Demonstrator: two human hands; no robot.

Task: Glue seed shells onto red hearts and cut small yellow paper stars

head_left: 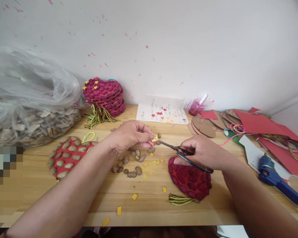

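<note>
My left hand [132, 137] pinches a small piece of yellow paper [155, 138] between thumb and fingers above the middle of the table. In my right hand [201, 150] is a pair of black-handled scissors [185, 155], its fingers closed around the handles. The blade tips reach the yellow paper. Just under the right hand lies a dark red heart covered in painted peanut shells [188, 181], with a green and brown yarn tassel [182, 199]. Loose peanuts [132, 174] and yellow paper scraps [145, 164] are scattered below the hands.
Behind the left forearm lies a red heart with unpainted peanut shells [69, 157]. A plastic bag of peanut shells [37, 122] and stacked purple hearts [104, 96] stand at the left. A paper sheet with stars [162, 110] leans at the wall. A blue glue gun [275, 180] lies right.
</note>
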